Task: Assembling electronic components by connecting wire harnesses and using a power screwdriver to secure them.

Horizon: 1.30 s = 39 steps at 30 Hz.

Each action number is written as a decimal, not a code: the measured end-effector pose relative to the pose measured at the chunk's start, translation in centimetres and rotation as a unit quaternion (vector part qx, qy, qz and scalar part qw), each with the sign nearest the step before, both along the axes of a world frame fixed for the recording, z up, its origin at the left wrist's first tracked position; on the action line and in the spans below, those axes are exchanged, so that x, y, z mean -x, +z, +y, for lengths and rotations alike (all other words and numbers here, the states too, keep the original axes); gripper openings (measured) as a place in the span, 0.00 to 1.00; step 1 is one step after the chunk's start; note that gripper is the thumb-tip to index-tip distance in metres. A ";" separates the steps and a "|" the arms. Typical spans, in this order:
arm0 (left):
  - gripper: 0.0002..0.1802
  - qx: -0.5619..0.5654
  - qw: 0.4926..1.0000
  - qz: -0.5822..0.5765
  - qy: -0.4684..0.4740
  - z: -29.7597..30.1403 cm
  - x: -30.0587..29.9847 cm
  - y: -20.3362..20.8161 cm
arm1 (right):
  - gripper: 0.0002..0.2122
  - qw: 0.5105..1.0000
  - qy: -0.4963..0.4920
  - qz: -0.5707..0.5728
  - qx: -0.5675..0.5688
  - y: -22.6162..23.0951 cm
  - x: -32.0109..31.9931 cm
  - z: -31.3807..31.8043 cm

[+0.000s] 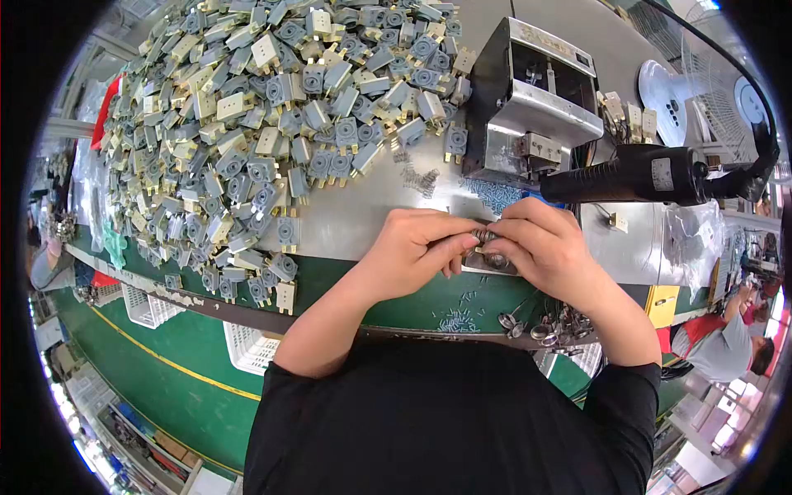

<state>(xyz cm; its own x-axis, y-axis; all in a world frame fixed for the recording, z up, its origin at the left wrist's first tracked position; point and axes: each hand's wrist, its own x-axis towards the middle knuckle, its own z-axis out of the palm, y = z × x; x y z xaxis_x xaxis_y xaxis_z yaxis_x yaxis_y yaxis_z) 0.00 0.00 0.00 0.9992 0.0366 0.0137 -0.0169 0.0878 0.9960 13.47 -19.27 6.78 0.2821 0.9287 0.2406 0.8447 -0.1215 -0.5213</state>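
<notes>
My left hand (417, 247) and my right hand (549, 247) meet over the near side of the bench. Their fingertips pinch a small metal part (483, 238) from both sides; its exact kind is too small to make out, and the fingers cover much of it. Just below the right fingertips shows a round metal piece (497, 259), partly hidden. Close in front of the hands lie a pile of small screws (459, 322) and, to the right, several round metal parts with thin leads (544, 330). Beyond the left hand is a cluster of small springs (421, 179).
A big heap of grey and cream plastic switch-like housings (247, 124) covers the left bench. A metal fixture (536, 99) stands behind the hands, blue screws (499, 195) beside it. A black electric screwdriver (627, 180) lies across at right. White baskets (243, 346) sit below the bench.
</notes>
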 end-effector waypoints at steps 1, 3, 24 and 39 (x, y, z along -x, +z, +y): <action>0.10 -0.046 0.998 -0.040 0.025 -0.1 0.0 -0.1 | 0.09 1.000 -0.006 0.012 -0.002 -0.1 0.0 0.1; 0.10 -0.091 0.991 -0.079 0.051 -0.3 0.1 -0.2 | 0.09 1.000 -0.013 0.024 -0.003 -0.1 0.0 0.2; 0.14 0.403 0.902 0.028 0.152 1.8 0.0 -1.7 | 0.12 0.987 0.014 -0.001 0.163 1.8 -0.6 0.2; 0.08 0.144 0.986 0.027 0.077 -1.2 -0.7 -1.3 | 0.10 0.939 0.006 0.340 0.048 1.0 -5.0 -7.7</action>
<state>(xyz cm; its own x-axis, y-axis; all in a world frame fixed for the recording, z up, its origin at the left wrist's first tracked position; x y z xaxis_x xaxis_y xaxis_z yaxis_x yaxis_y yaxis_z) 0.71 -1.19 -1.35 0.9805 0.1825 -0.0729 0.0007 0.3678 0.9299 18.51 -27.02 7.77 0.3291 0.9412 -0.0768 0.3230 -0.1886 -0.9274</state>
